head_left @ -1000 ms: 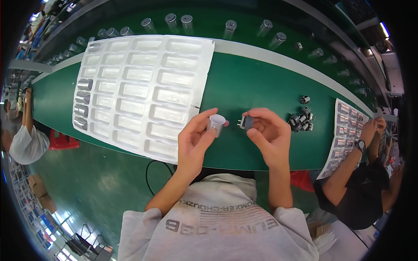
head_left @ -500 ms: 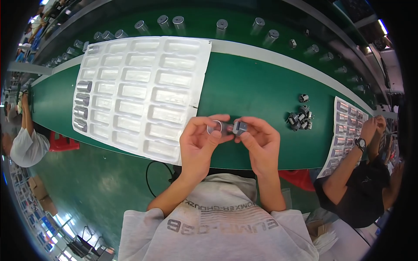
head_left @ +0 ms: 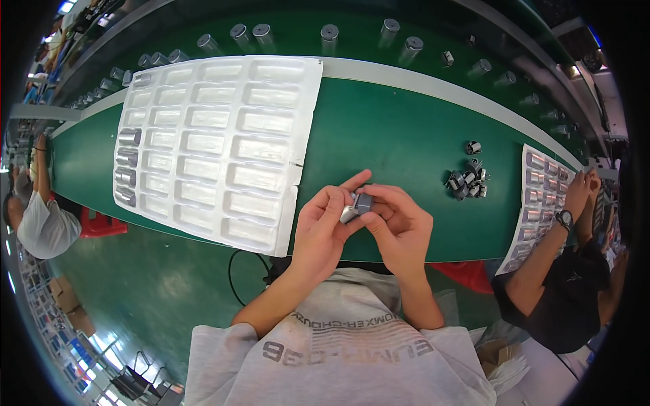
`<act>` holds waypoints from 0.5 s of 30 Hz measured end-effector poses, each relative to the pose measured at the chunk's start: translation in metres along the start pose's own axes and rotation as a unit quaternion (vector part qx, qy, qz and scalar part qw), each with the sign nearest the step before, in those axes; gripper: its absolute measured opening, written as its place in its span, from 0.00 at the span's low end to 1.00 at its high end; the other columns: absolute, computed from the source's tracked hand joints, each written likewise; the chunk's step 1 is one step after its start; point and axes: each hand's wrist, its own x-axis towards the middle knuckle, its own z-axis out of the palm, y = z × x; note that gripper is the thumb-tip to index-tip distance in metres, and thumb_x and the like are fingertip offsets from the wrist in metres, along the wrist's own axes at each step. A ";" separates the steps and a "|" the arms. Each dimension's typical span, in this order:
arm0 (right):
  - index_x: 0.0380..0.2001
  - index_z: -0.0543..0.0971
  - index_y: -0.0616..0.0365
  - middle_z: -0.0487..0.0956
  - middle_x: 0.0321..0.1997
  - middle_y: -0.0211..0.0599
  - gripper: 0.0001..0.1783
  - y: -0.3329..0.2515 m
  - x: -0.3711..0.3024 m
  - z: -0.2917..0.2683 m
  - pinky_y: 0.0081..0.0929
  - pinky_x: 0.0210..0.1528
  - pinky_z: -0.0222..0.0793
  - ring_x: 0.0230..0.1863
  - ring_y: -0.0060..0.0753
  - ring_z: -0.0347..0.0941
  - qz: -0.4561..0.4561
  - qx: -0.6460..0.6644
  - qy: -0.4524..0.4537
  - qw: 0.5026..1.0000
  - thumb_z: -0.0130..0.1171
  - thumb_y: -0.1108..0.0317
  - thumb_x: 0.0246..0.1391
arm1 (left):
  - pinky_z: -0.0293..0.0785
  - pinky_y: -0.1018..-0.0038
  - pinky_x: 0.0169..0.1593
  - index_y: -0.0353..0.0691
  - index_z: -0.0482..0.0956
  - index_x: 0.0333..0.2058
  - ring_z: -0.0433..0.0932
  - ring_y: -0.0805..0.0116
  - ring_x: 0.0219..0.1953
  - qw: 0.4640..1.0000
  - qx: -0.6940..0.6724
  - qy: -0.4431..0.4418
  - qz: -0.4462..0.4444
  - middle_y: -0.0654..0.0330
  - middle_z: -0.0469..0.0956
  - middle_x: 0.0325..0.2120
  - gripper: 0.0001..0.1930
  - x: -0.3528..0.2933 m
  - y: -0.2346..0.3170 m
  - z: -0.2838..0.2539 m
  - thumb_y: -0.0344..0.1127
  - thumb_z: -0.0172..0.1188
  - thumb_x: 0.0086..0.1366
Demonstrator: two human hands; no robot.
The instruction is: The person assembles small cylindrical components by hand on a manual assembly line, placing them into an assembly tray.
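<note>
My left hand (head_left: 321, 222) pinches a hollow silver metal cylinder (head_left: 347, 215), its index finger stretched out past it. A dark grey block-like part (head_left: 364, 201) sits between the fingertips of my right hand (head_left: 403, 223) and meets the cylinder's end. How far one goes into the other is hidden by my fingers. Both hands are over the near edge of the green table (head_left: 379, 128). Left of them lies a white tray (head_left: 305, 118) with rows of pockets; several silver cylinders (head_left: 127, 157) fill part of its leftmost column.
A small pile of dark and silver parts (head_left: 467, 183) lies right of my hands, with a single part (head_left: 473, 147) behind it. Silver cylinders (head_left: 330, 34) stand along the far ledge. At right, a co-worker's hands (head_left: 581, 189) are beside another filled tray (head_left: 535, 203).
My hands have come together. The cylinder and the dark grey part, apart before, now touch. The cylinder has turned from open end facing up to lying tilted.
</note>
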 end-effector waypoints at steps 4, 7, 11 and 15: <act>0.51 0.75 0.75 0.79 0.49 0.52 0.22 -0.005 0.003 -0.009 0.28 0.50 0.76 0.48 0.35 0.78 -0.028 -0.028 -0.018 0.999 0.66 0.81 0.53 | 0.78 0.66 0.52 0.38 0.65 0.52 0.73 0.64 0.56 0.998 0.007 0.034 -0.044 0.48 0.67 0.59 0.12 -0.004 0.001 0.005 0.36 0.43 0.77; 0.50 0.75 0.75 0.78 0.50 0.54 0.22 -0.016 0.007 -0.020 0.27 0.49 0.76 0.46 0.34 0.78 -0.028 -0.041 -0.007 0.999 0.67 0.81 0.51 | 0.76 0.74 0.36 0.39 0.59 0.56 0.76 0.68 0.37 0.989 0.057 -0.052 -0.123 0.51 0.71 0.49 0.14 -0.007 0.001 -0.004 0.32 0.46 0.75; 0.47 0.79 0.72 0.79 0.49 0.54 0.20 -0.030 0.013 -0.031 0.27 0.47 0.76 0.44 0.33 0.78 -0.036 -0.109 -0.036 0.993 0.68 0.82 0.49 | 0.76 0.76 0.38 0.37 0.59 0.54 0.78 0.69 0.40 0.985 0.169 -0.036 0.002 0.51 0.73 0.48 0.16 -0.008 -0.001 -0.003 0.26 0.51 0.71; 0.44 0.81 0.70 0.81 0.47 0.52 0.18 -0.039 0.018 -0.031 0.28 0.47 0.76 0.44 0.37 0.79 -0.100 -0.183 -0.053 0.977 0.70 0.80 0.48 | 0.77 0.77 0.41 0.32 0.65 0.53 0.79 0.67 0.44 0.973 0.216 -0.040 0.073 0.51 0.74 0.48 0.18 -0.007 0.004 0.000 0.19 0.56 0.66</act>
